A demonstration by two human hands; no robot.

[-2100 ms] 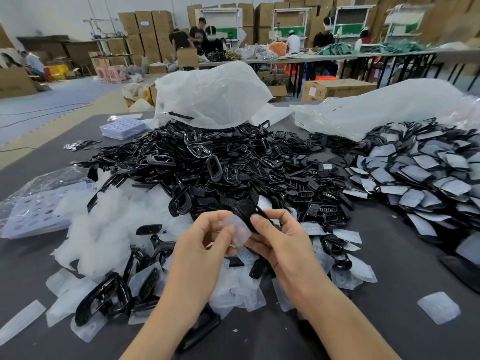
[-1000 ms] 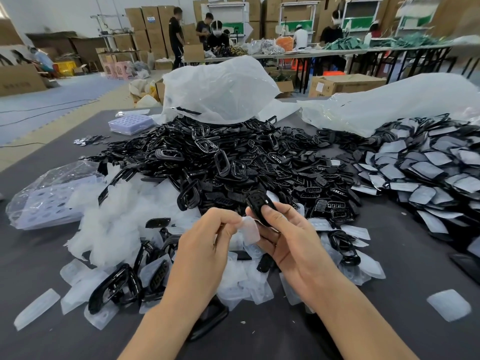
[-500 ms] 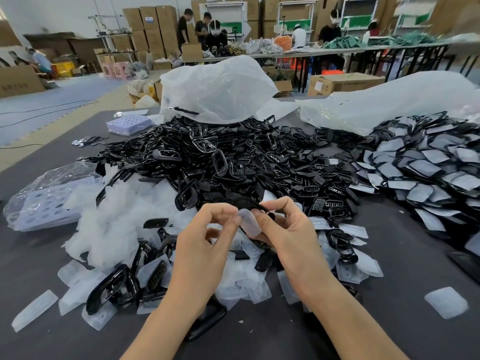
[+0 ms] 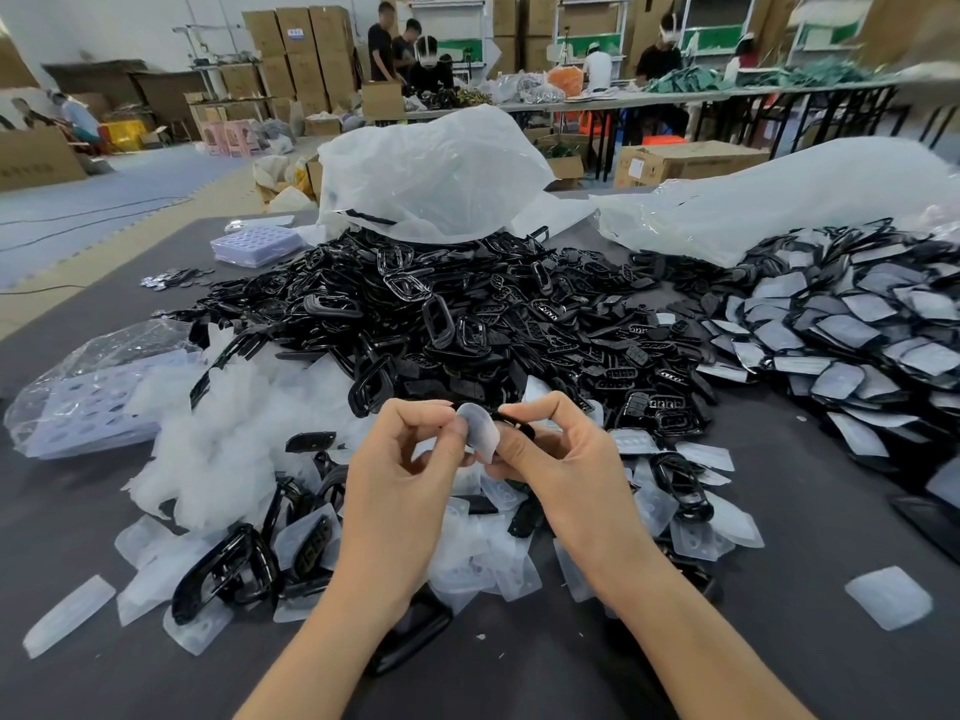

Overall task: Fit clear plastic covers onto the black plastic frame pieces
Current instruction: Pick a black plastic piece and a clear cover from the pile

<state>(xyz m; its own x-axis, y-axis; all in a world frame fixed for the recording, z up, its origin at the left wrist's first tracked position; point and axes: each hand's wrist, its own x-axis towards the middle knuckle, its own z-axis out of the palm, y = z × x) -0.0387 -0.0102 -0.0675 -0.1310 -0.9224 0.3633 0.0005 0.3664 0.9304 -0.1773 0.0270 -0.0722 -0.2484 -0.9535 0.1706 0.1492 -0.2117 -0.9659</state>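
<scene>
In the head view, your left hand [image 4: 410, 480] pinched the top of a clear cover [image 4: 480, 432] between thumb and forefinger. Your right hand [image 4: 566, 459] curled round a black frame piece [image 4: 517, 422] just behind it, with the thumb pressed on the cover's lower end. You held both above the near middle of the grey surface [image 4: 821, 511]. Loose covers and a few frames lay under your wrists. The heap of black frames [image 4: 467, 314] filled the middle of the surface toward the far edge. A pale heap of clear covers [image 4: 223, 433] lay toward the left edge, and covered pieces [image 4: 857, 335] spread along the right edge.
</scene>
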